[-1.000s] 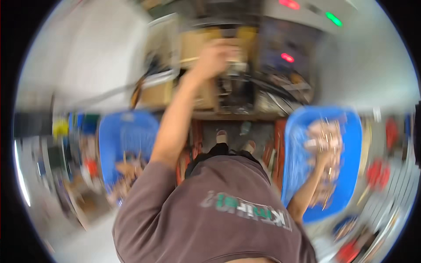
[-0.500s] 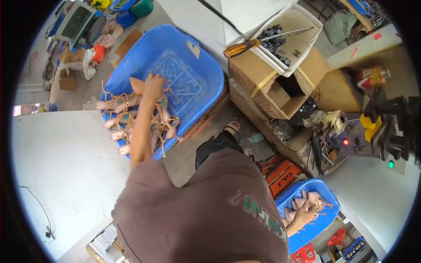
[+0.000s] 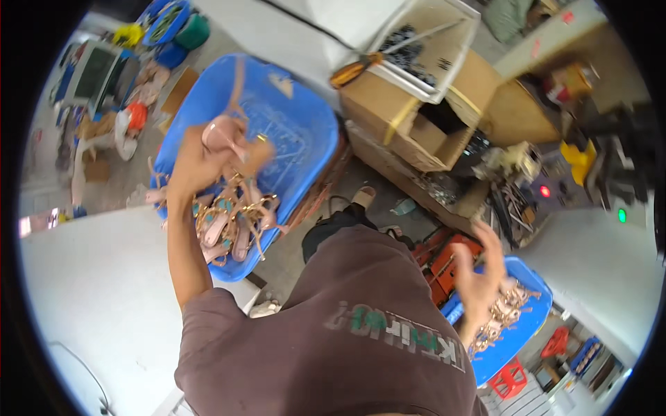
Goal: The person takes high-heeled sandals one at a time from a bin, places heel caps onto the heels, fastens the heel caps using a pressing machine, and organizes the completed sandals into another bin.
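Observation:
My left hand [image 3: 198,163] is closed round a pale pink sandal [image 3: 223,133], lifted above the large blue basin [image 3: 312,114]; a strap seems to stretch up from it, smeared by motion. Below, several pink strappy sandals [image 3: 232,218] with gold and turquoise trim lie heaped at the basin's near left side. On the other side of my body, my right hand [image 3: 479,274] is raised with thumb and fingers apart and nothing in it. Close beside it, a smaller blue basin [image 3: 517,347] carries more sandals [image 3: 505,312] in a row, partly hidden by that hand.
A cardboard box [image 3: 433,132] stands right of the large basin, topped by a white tray [image 3: 458,35] of small dark parts and an orange-handled screwdriver [image 3: 357,69]. A machine with a red light [image 3: 544,191] is at the right. Red boxes [image 3: 447,267] sit on the floor.
My left hand has come up from among the sandals, now with one in its grip. My right hand has left the sandals in the smaller basin, risen and opened. The view has shifted slightly.

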Motion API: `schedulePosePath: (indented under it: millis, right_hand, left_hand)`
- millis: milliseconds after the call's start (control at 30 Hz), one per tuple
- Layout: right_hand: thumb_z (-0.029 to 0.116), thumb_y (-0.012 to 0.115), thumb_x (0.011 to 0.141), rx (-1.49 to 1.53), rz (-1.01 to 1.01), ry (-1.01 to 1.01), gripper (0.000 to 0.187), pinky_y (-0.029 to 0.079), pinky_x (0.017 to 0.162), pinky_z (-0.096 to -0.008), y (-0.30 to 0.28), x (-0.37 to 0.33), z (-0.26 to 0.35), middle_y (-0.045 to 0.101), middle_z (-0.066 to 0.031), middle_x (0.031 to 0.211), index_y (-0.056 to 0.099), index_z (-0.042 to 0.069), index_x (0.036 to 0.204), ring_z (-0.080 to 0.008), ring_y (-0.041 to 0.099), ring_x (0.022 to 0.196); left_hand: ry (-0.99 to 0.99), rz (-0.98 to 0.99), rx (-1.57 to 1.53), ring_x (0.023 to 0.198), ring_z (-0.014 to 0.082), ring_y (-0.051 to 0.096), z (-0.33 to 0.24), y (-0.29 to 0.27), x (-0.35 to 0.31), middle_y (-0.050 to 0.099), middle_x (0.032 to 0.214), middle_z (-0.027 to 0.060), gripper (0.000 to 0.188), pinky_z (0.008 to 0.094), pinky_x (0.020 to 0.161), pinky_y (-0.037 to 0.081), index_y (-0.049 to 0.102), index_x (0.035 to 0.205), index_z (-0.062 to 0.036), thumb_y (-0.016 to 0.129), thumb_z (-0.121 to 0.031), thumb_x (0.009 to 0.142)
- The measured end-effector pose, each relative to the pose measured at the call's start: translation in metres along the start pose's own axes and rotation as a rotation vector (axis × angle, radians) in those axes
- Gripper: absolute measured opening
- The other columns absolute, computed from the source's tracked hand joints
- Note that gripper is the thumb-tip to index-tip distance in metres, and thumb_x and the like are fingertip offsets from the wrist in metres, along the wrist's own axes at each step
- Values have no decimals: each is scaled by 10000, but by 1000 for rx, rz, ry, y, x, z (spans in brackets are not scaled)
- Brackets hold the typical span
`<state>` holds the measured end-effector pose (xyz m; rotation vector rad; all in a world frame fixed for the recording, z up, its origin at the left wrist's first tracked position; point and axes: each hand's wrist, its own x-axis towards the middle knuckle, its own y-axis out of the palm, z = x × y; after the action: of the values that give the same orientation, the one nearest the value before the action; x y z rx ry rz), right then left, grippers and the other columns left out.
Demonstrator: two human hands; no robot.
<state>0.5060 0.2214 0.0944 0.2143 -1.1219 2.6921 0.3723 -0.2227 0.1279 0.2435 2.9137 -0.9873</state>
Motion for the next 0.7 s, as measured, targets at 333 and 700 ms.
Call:
schedulePosePath:
  millis: [333, 700]
  right_hand:
    - [252, 866, 666, 156, -8, 145, 873, 482, 969, -431, -2, -40, 5, 582, -192, 1227, 428, 10, 1382, -359, 580, 1142]
    - [240, 832, 715, -190, -621, 253, 680, 511, 884, -433, 13, 46, -29, 596, -236, 1178, 553, -7, 1284, -377, 618, 1039]
  left_hand:
    - [99, 850, -680, 839, 107, 629, -117, 219, 38, 684, 953, 74, 582, 248, 727, 505, 487, 1358, 8, 736, -171, 864]
    - [581, 340, -107, 819, 201, 675, -142, 283, 176, 704, 862, 127, 295, 312, 784, 518, 673, 1088, 8, 707, -189, 871]
